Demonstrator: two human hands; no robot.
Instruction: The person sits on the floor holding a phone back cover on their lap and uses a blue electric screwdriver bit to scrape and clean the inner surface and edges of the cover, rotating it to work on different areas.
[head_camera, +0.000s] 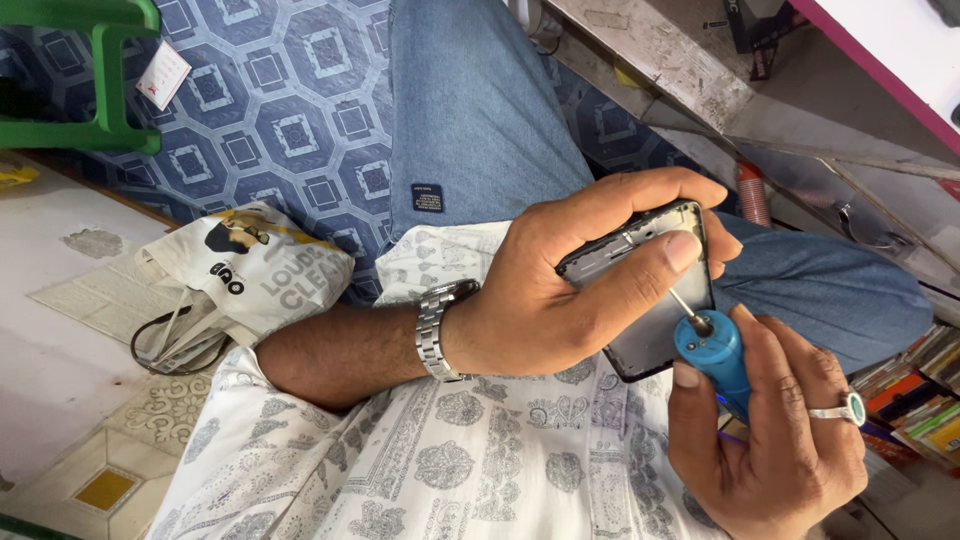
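Note:
My left hand (580, 280) grips a dark opened phone frame (655, 320) over my lap, thumb pressed across its upper part and fingers curled around its far edge. A metal watch (437, 325) sits on that wrist. My right hand (770, 420), with a ring on one finger, holds a blue-handled screwdriver (712, 352). Its thin metal tip touches the inside of the phone frame just below my left thumb.
My jeans-clad legs (470, 110) and patterned white shirt (480, 450) lie beneath the hands. A printed white bag (250, 265) rests on the blue patterned floor to the left, a green plastic stool (105, 70) at top left. Metal shelving (700, 70) and stacked coloured packets (925, 400) stand on the right.

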